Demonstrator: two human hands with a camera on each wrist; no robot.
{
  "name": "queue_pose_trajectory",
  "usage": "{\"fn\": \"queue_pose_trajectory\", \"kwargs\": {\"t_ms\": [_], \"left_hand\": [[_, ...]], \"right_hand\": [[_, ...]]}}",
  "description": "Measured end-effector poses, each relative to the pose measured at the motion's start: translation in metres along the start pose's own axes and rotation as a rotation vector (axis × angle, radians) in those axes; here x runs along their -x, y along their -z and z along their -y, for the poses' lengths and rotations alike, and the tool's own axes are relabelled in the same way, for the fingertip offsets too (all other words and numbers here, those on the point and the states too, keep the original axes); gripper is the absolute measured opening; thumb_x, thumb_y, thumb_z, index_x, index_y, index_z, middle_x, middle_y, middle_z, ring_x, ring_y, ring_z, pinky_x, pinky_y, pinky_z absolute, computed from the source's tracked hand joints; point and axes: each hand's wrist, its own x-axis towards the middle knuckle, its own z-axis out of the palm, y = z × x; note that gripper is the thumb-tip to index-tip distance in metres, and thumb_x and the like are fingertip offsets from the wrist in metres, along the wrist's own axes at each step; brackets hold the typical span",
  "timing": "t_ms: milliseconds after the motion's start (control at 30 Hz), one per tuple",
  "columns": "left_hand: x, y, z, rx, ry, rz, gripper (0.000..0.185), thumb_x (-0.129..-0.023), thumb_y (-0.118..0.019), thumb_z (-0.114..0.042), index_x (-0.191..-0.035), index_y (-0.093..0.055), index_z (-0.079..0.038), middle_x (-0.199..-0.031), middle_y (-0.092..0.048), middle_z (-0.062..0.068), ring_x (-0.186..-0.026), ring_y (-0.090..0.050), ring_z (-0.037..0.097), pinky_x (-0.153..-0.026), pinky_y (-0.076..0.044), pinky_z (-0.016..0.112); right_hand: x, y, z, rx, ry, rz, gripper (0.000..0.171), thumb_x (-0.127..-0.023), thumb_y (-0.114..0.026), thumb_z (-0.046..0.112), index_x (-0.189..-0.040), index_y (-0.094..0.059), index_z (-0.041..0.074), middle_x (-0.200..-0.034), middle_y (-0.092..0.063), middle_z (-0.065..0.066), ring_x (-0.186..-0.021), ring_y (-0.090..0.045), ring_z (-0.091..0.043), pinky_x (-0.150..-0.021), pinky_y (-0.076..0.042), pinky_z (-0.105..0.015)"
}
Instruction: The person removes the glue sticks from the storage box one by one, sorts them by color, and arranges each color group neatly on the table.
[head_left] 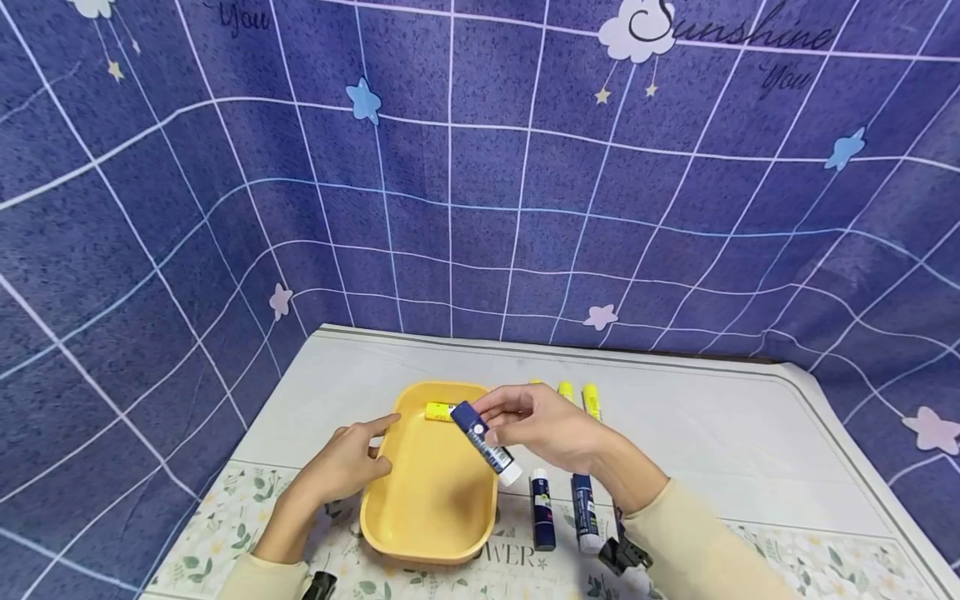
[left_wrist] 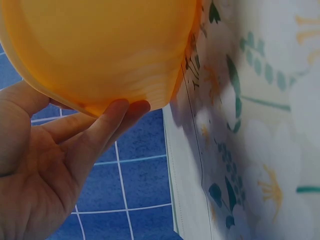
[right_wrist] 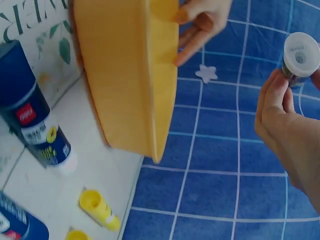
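My right hand pinches a navy glue stick between thumb and fingers, tilted above the yellow plastic tray. The stick's white end faces the camera in the right wrist view. My left hand grips the tray's left side at the rim, with fingertips against its wall. Inside the tray, near its far end, lies a yellow tube, partly hidden behind the held glue stick.
Right of the tray lie more navy glue sticks, one beside another, and a third mostly behind the right wrist. Farther back is a row of yellow tubes. A blue patterned curtain hangs behind the white and floral tabletop.
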Motion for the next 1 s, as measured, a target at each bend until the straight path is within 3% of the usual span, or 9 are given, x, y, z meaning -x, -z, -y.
{"fn": "queue_pose_trajectory", "kwargs": {"t_ms": [167, 333, 500, 733, 1000], "left_hand": [[0.001, -0.001, 0.0, 0.013, -0.01, 0.009, 0.074, -0.082, -0.06, 0.006, -0.154, -0.043, 0.005, -0.142, -0.056, 0.037, -0.102, -0.077, 0.033, -0.049, -0.052, 0.025], [-0.001, -0.001, -0.001, 0.006, 0.002, 0.01, 0.074, -0.083, -0.061, 0.005, -0.155, -0.044, 0.001, -0.143, -0.057, 0.035, -0.096, -0.077, 0.023, -0.047, -0.049, 0.024], [0.0, 0.0, 0.0, 0.01, 0.0, 0.011, 0.074, -0.083, -0.061, 0.005, -0.155, -0.043, 0.002, -0.142, -0.057, 0.036, -0.095, -0.077, 0.022, -0.049, -0.051, 0.025], [0.0, 0.0, -0.001, 0.036, 0.008, 0.013, 0.074, -0.083, -0.06, 0.005, -0.155, -0.042, 0.003, -0.144, -0.054, 0.036, -0.112, -0.073, 0.04, -0.051, -0.054, 0.025], [-0.002, 0.001, -0.001, 0.009, 0.017, 0.009, 0.075, -0.082, -0.06, 0.004, -0.155, -0.043, 0.001, -0.139, -0.06, 0.035, -0.085, -0.075, 0.022, -0.046, -0.048, 0.024]], "right_hand": [[0.017, 0.018, 0.0, -0.025, 0.019, -0.058, 0.048, -0.092, -0.063, -0.003, -0.137, -0.053, -0.013, -0.121, -0.067, -0.009, -0.108, -0.065, -0.015, -0.097, -0.054, -0.024], [0.037, 0.036, -0.01, -0.069, 0.014, -0.134, 0.046, -0.094, -0.062, 0.0, -0.136, -0.05, -0.013, -0.123, -0.061, -0.006, -0.109, -0.061, -0.011, -0.099, -0.052, -0.021], [0.057, 0.052, -0.02, -0.134, 0.028, -0.175, 0.039, -0.097, -0.057, 0.001, -0.134, -0.05, -0.008, -0.124, -0.06, -0.003, -0.109, -0.061, -0.009, -0.101, -0.051, -0.021], [0.088, 0.069, -0.033, -0.225, 0.043, -0.259, 0.026, -0.102, -0.052, 0.001, -0.124, -0.062, 0.007, -0.12, -0.064, 0.004, -0.107, -0.061, -0.004, -0.098, -0.051, -0.019], [0.121, 0.088, -0.054, -0.264, 0.022, -0.343, 0.025, -0.104, -0.051, 0.002, -0.126, -0.06, 0.004, -0.119, -0.067, 0.003, -0.107, -0.063, -0.003, -0.099, -0.052, -0.017]]}}
